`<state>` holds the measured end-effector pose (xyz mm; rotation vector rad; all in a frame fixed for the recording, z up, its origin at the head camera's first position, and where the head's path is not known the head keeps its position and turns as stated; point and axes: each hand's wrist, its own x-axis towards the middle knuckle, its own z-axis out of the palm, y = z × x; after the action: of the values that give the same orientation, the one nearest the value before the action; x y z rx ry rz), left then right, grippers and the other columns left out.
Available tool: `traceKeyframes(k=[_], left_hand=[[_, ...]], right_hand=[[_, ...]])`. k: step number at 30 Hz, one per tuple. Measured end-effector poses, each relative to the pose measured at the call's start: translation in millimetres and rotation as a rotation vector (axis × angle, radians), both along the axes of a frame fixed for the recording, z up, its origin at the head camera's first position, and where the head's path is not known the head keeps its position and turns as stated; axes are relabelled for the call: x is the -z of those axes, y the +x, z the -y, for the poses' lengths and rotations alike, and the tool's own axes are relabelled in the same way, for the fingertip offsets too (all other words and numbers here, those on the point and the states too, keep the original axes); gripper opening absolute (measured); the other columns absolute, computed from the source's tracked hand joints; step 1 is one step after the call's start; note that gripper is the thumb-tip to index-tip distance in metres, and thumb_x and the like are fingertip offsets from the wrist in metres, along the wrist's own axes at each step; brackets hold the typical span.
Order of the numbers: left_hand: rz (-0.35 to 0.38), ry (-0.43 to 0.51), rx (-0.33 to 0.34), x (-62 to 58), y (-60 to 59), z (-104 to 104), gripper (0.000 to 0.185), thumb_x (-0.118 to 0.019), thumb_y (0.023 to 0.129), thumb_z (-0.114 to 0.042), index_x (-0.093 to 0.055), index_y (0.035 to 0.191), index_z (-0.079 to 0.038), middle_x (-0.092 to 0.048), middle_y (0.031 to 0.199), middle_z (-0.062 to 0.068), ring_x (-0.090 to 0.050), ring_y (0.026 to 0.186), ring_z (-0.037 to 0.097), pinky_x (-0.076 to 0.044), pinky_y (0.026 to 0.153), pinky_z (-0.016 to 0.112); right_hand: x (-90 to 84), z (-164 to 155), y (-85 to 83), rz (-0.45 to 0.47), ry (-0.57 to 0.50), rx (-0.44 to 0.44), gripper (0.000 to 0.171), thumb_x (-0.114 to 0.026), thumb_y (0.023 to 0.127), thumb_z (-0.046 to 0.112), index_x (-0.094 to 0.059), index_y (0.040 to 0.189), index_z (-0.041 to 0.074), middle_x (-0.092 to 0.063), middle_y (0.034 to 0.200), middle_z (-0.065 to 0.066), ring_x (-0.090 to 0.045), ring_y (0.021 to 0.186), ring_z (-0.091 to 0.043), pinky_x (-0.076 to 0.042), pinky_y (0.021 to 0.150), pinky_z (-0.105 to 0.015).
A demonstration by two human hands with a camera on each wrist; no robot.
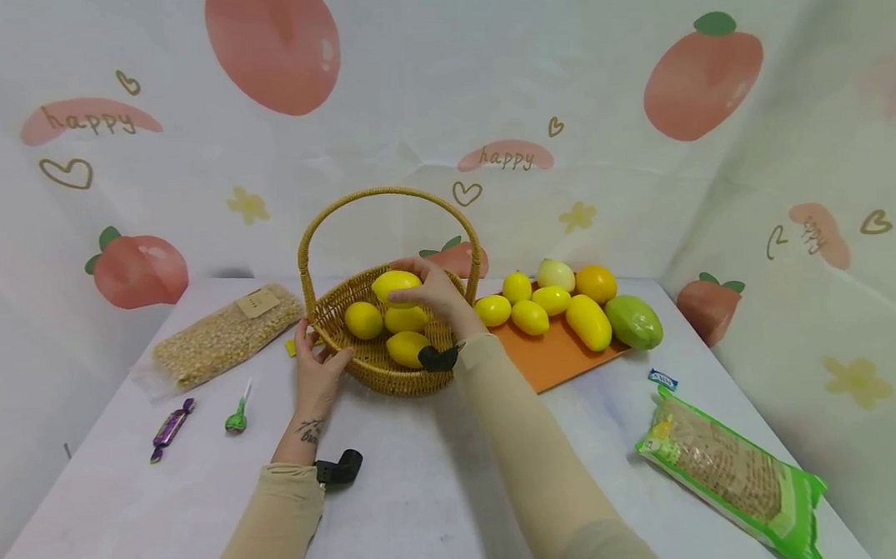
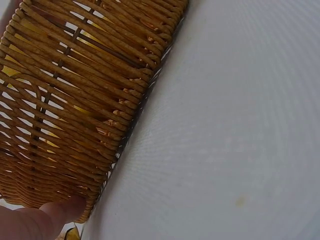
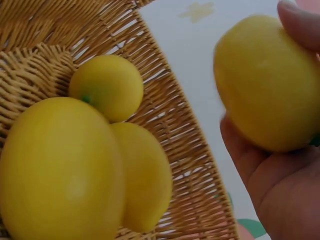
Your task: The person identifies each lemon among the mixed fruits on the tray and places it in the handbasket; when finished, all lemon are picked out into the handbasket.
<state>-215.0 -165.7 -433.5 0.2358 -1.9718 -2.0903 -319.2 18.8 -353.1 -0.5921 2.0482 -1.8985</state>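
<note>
A brown wicker basket [image 1: 403, 380] with a tall arched handle sits mid-table, with several lemons in it, among them a lemon [image 1: 363, 321] at the left. My right hand [image 1: 441, 301] holds another lemon [image 1: 396, 288] over the basket, fingers on top and thumb below. The right wrist view has this lemon [image 3: 267, 85] apart from those in the basket, within the curve of the fingers. At the basket's left side my left hand [image 1: 320, 377] grips it, thumb on the front rim. In the left wrist view a fingertip [image 2: 70, 207] presses the woven wall near its base.
Right of the basket, an orange board [image 1: 545, 367] carries several yellow fruits, an orange [image 1: 595, 284] and a green fruit [image 1: 633, 321]. A clear bag of grains [image 1: 225, 335], a purple-wrapped candy [image 1: 173, 430] and a lollipop [image 1: 236, 418] lie left. A green bag [image 1: 734, 475] lies front right.
</note>
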Motion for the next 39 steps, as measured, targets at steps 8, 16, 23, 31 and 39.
traceKeyframes(k=[8, 16, 23, 31, 39], left_hand=[[0.010, 0.000, -0.003, -0.6, -0.1, -1, 0.089, -0.056, 0.084, -0.001, 0.000, 0.149, -0.022, -0.021, 0.146, 0.020, -0.036, 0.124, 0.036, -0.041, 0.072, 0.007], [0.020, 0.004, -0.005, -2.5, 2.2, 0, 0.089, -0.055, 0.084, -0.001, 0.001, 0.150, -0.021, -0.020, 0.146, 0.020, -0.035, 0.124, 0.036, -0.041, 0.073, 0.007], [0.023, 0.018, -0.008, -3.0, 2.4, 0, 0.090, -0.055, 0.083, 0.001, 0.001, 0.150, -0.020, -0.020, 0.146, 0.020, -0.035, 0.124, 0.037, -0.041, 0.072, 0.007], [0.039, -0.005, 0.005, -2.8, 3.3, 0, 0.090, -0.055, 0.084, -0.001, 0.003, 0.149, -0.022, -0.018, 0.149, 0.019, -0.033, 0.128, 0.037, -0.040, 0.072, 0.005], [0.028, 0.001, 0.015, -4.0, 1.9, -1, 0.090, -0.055, 0.084, -0.001, 0.004, 0.149, -0.022, -0.018, 0.148, 0.019, -0.034, 0.127, 0.037, -0.041, 0.071, 0.006]], right_hand=[[5.1, -24, 15.3, -0.059, -0.122, 0.015, 0.052, -0.060, 0.081, -0.010, -0.046, 0.131, -0.003, -0.045, 0.134, -0.025, -0.043, 0.126, -0.035, -0.036, 0.104, -0.044], [10.5, -83, 35.6, -0.090, -0.224, 0.066, 0.048, -0.057, 0.078, -0.016, -0.045, 0.125, -0.013, -0.059, 0.118, -0.014, -0.055, 0.111, -0.023, -0.041, 0.101, -0.038], [27.3, -141, 27.6, -0.100, -0.277, 0.264, 0.039, -0.057, 0.081, -0.013, -0.050, 0.119, -0.010, -0.065, 0.106, 0.000, -0.058, 0.103, -0.014, -0.046, 0.093, -0.026], [55.0, -173, 11.1, 0.022, -0.109, 0.609, 0.048, -0.061, 0.083, -0.002, -0.047, 0.129, -0.005, -0.046, 0.133, -0.021, -0.042, 0.122, -0.028, -0.033, 0.107, -0.035], [73.1, -176, -0.6, 0.021, 0.106, 0.641, 0.054, -0.068, 0.081, 0.008, -0.048, 0.131, 0.000, -0.048, 0.134, -0.015, -0.040, 0.125, -0.027, -0.032, 0.108, -0.037]])
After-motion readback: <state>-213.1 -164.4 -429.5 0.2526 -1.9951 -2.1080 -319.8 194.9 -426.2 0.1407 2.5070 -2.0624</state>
